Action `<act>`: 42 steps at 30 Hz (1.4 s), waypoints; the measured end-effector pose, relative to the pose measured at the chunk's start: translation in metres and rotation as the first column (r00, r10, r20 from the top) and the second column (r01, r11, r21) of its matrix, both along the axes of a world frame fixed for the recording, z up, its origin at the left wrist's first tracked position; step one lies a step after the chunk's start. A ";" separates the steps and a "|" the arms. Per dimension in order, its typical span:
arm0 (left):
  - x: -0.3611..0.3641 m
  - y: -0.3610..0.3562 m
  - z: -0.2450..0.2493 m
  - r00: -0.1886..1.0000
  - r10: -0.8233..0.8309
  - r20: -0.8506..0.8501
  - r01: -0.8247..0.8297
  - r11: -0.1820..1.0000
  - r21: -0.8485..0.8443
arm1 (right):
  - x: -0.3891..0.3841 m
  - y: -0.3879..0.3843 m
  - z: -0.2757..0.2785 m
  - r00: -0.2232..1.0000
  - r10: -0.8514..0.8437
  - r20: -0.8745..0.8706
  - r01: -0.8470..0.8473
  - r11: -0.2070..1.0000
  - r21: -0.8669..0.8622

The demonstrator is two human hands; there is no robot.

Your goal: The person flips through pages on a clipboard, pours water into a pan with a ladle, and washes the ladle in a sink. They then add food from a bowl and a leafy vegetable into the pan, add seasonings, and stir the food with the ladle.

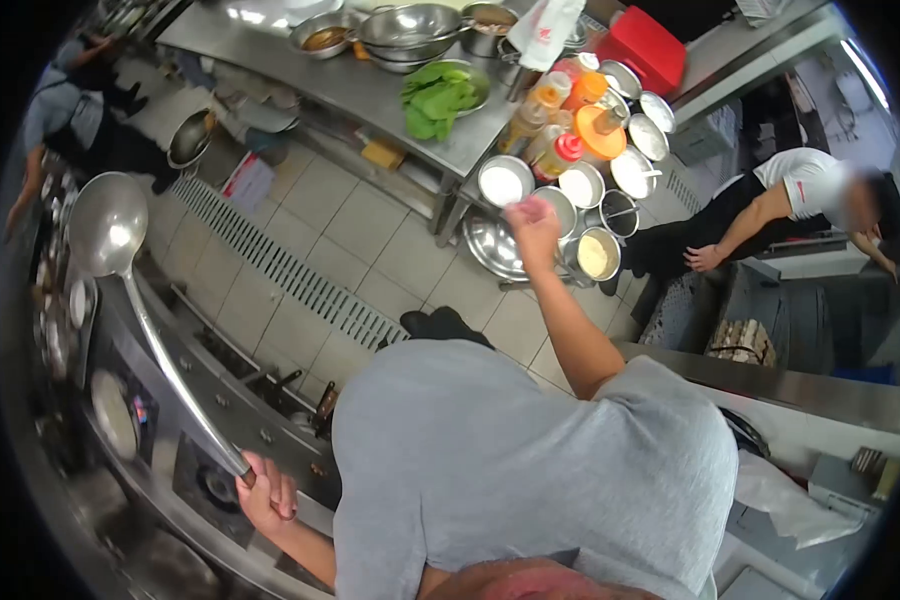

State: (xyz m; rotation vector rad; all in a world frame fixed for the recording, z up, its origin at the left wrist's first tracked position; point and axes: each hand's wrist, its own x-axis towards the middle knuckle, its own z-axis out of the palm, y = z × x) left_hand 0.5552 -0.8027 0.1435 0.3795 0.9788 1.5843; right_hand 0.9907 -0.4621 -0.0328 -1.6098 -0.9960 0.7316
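Note:
My left hand is closed around the handle end of a long metal ladle, whose round bowl is raised over the stove side. My right hand reaches out over the seasoning containers, its fingers drawn together at the rim of a metal pot. Whether anything is between those fingers is too small to see. Beside it stand a pot of white powder, another white-filled pot and a pot of pale yellow contents. Several sauce bottles are clustered behind.
Leafy greens lie in a bowl on the steel counter. Burners line the left side. A floor drain crosses the tiles. One co-worker bends at the right; another person stands far left.

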 end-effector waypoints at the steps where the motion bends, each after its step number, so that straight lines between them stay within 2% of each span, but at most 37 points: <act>1: -0.007 0.019 0.001 0.999 -0.033 0.030 0.033 0.999 0.002 | 0.023 0.016 0.003 0.980 -0.140 0.141 0.137 0.990 0.034; 2: -0.012 0.032 0.000 0.996 -0.062 0.059 0.062 0.998 -0.002 | 0.039 0.027 0.005 0.923 -0.274 0.271 0.263 0.962 0.079; 5: -0.023 0.064 0.000 0.986 -0.150 0.070 0.151 0.988 -0.015 | 0.056 0.071 -0.008 0.854 -0.389 0.346 0.379 0.920 0.098; 8: -0.030 0.078 -0.002 0.980 -0.190 0.057 0.192 0.981 -0.036 | 0.054 0.102 -0.017 0.911 -0.327 0.251 0.314 0.945 0.089; 9: -0.032 0.081 -0.005 0.978 -0.203 0.049 0.205 0.978 -0.037 | 0.053 0.112 -0.024 0.890 -0.390 0.236 0.364 0.920 0.145; 12: -0.038 0.085 -0.004 0.976 -0.216 0.037 0.218 0.975 -0.050 | 0.061 0.128 -0.036 0.865 -0.433 0.255 0.414 0.901 0.125; 13: -0.039 0.085 -0.005 0.977 -0.210 0.040 0.212 0.976 -0.054 | 0.065 0.134 -0.036 0.828 -0.460 0.321 0.456 0.885 0.093; 16: -0.042 0.083 -0.009 0.981 -0.192 0.038 0.195 0.979 -0.063 | 0.069 0.126 -0.004 0.854 -0.436 0.285 0.426 0.899 0.098; 17: -0.044 0.082 -0.008 0.981 -0.190 0.041 0.192 0.979 -0.061 | 0.077 0.126 -0.005 0.820 -0.478 0.315 0.433 0.878 0.207; 19: -0.046 0.082 -0.009 0.982 -0.179 0.062 0.181 0.983 -0.031 | 0.084 0.117 0.024 0.880 -0.422 0.217 0.358 0.891 0.279; 20: -0.045 0.083 -0.009 0.987 -0.152 0.053 0.154 0.987 -0.044 | 0.089 0.112 0.041 0.867 -0.388 0.314 0.280 0.899 0.337; 22: -0.043 0.081 -0.009 0.997 -0.071 0.033 0.074 0.994 -0.075 | 0.082 0.098 0.093 0.935 -0.264 0.236 0.129 0.875 0.467; 23: -0.044 0.080 -0.010 0.998 -0.055 0.035 0.057 0.997 -0.060 | 0.083 0.092 0.116 0.897 -0.256 0.361 0.058 0.877 0.477; 24: -0.044 0.079 -0.011 0.999 -0.040 0.008 0.041 0.997 -0.068 | 0.076 0.090 0.140 0.872 -0.256 0.416 -0.030 0.822 0.569; 25: -0.043 0.078 -0.010 1.000 -0.013 -0.020 0.012 0.997 -0.078 | 0.062 0.086 0.162 0.925 -0.172 0.338 -0.042 0.840 0.541; 26: -0.044 0.076 -0.009 0.998 0.022 -0.051 -0.026 0.996 -0.083 | 0.056 0.091 0.172 0.937 -0.103 0.335 -0.118 0.806 0.580; 28: -0.050 0.069 -0.013 0.980 0.074 -0.186 -0.106 0.980 -0.166 | 0.030 0.096 0.189 0.934 0.081 0.348 -0.265 0.811 0.522; 30: -0.055 0.062 -0.012 0.957 0.129 -0.261 -0.191 0.955 -0.227 | 0.000 0.109 0.186 0.883 0.300 0.361 -0.427 0.831 0.356; 31: -0.057 0.058 -0.014 0.943 0.154 -0.296 -0.236 0.935 -0.266 | -0.024 0.114 0.182 0.828 0.372 0.420 -0.512 0.807 0.294; 32: -0.062 0.056 -0.014 0.927 0.184 -0.328 -0.289 0.907 -0.308 | -0.061 0.120 0.184 0.778 0.469 0.417 -0.600 0.753 0.272; 33: -0.070 0.047 -0.016 0.912 0.207 -0.355 -0.326 0.890 -0.319 | -0.089 0.123 0.176 0.712 0.579 0.398 -0.674 0.722 0.155; 34: -0.076 0.039 -0.018 0.899 0.220 -0.378 -0.355 0.872 -0.338 | -0.127 0.125 0.169 0.661 0.658 0.361 -0.732 0.671 0.119; 36: -0.087 0.024 -0.025 0.870 0.295 -0.394 -0.433 0.841 -0.326 | -0.187 0.142 0.130 0.502 0.817 0.283 -0.860 0.507 0.061; 38: -0.099 0.008 -0.032 0.837 0.401 -0.371 -0.522 0.789 -0.325 | -0.274 0.136 0.117 0.316 0.940 0.127 -0.949 0.311 0.054; 39: -0.108 0.000 -0.032 0.812 0.427 -0.397 -0.561 0.756 -0.336 | -0.312 0.134 0.118 0.201 0.971 0.132 -0.979 0.203 0.000; 40: -0.113 -0.006 -0.037 0.778 0.470 -0.417 -0.612 0.717 -0.333 | -0.351 0.128 0.120 0.121 0.991 0.057 -0.992 0.123 -0.030; 42: -0.132 -0.021 -0.045 0.722 0.525 -0.451 -0.682 0.653 -0.331 | -0.433 0.110 0.120 -0.046 0.994 0.103 -0.998 -0.040 -0.056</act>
